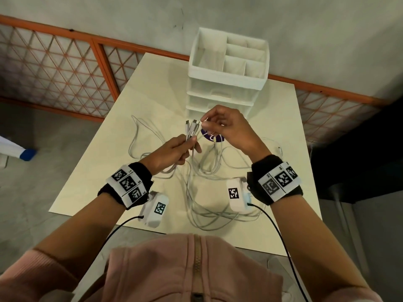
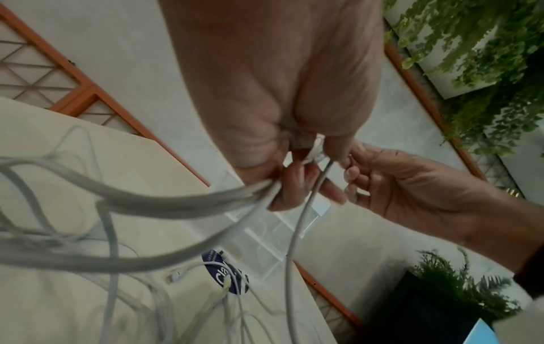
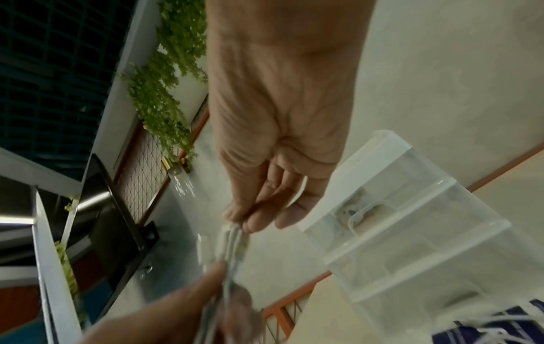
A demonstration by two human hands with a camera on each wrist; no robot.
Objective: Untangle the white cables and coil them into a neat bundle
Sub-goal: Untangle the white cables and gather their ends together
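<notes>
Several white cables (image 1: pixel 205 188) lie in loose, crossing loops on the pale table (image 1: pixel 91 184). My left hand (image 1: pixel 190 144) grips a bunch of them near their ends, with the connector plugs (image 1: pixel 192 125) sticking up above the fist. Just right of it, my right hand (image 1: pixel 204 124) pinches the tip of one plug between thumb and fingers. In the left wrist view the gathered cables (image 2: pixel 176 202) sweep down from my left hand (image 2: pixel 297 167), and the right hand (image 2: pixel 412 186) touches it. In the right wrist view my right hand's fingertips (image 3: pixel 250 223) meet the plugs (image 3: pixel 232 242).
A white drawer organizer (image 1: pixel 226 62) with an open divided top stands at the table's far side, right behind my hands. A round purple sticker (image 1: pixel 210 137) lies under the cables. An orange-framed mesh fence (image 1: pixel 65 68) runs beyond the table. Black wrist-camera leads hang from both wrists.
</notes>
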